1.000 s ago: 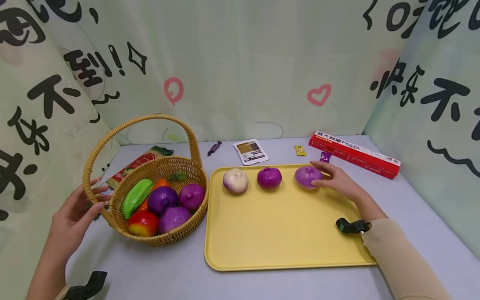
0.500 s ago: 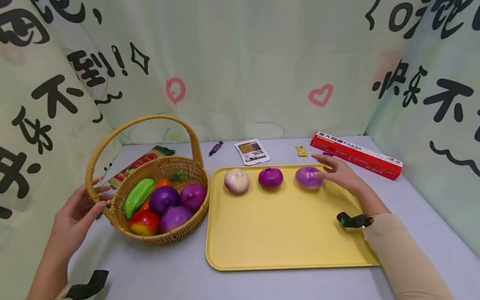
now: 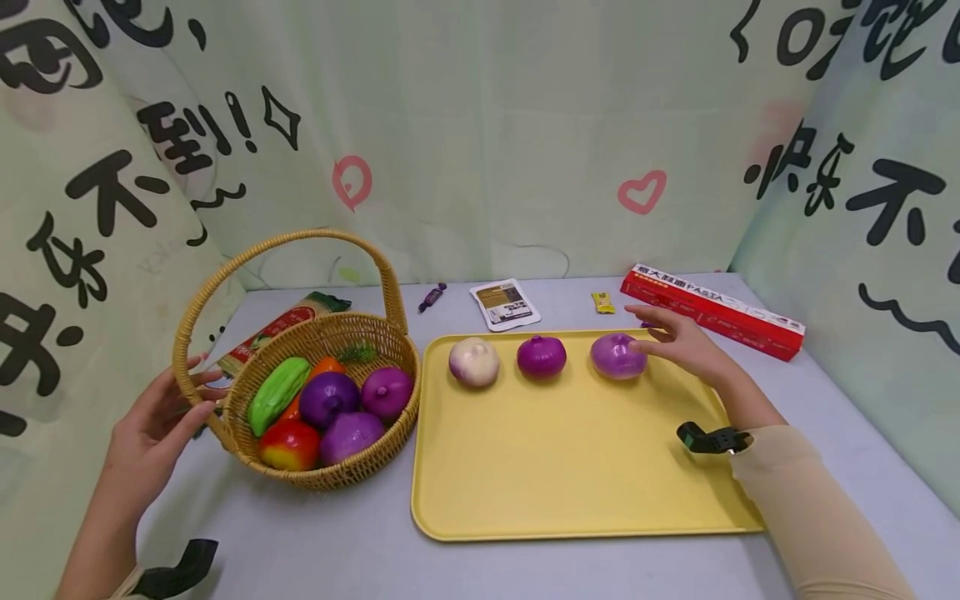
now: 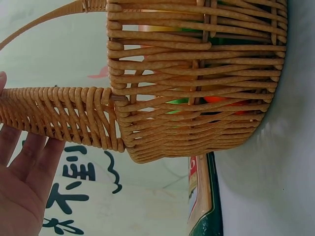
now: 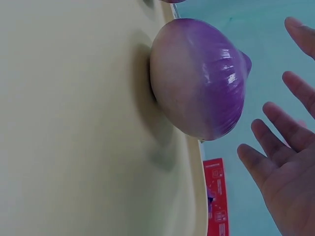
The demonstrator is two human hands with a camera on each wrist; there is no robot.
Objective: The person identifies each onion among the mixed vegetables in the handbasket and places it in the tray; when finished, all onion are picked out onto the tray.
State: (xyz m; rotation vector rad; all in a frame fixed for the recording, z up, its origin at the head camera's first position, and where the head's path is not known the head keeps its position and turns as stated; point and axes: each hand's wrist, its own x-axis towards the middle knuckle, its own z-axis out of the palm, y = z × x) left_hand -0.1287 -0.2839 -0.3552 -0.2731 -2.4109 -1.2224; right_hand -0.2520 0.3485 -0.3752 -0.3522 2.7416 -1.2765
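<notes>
Counter [image 3: 300, 550], pale, bears one wicker basket [image 3: 367, 467], its handle [image 4: 69, 115] gripped by the left hand [image 3: 153, 425], and one yellow tray [image 3: 562, 458] with three onions [image 3: 542, 357], the rightmost onion [image 3: 617, 357] just beside the unclasped right hand [image 3: 678, 343], then one red box [image 3: 712, 312] before lettered curtains [image 3: 480, 167].

Plain beige sleeves [image 3: 821, 512], black wristbands [image 3: 699, 442] — curved, one left, one right

Right of centre are one yellow rectangular tray [image 3: 585, 475] and three round purple-tinged onions [image 3: 542, 357], at left one tan woven basket [image 3: 330, 481], three round purple vegetables [image 3: 328, 399], one long green vegetable [image 3: 279, 395], one orange carrot [image 3: 326, 367] and one red-yellow fruit [image 3: 288, 445], and across mid-frame one long red box [image 3: 712, 313], one white pouch [image 3: 505, 304], one red-green packet [image 3: 276, 329] and three wrapped sweets [image 3: 603, 302].
</notes>
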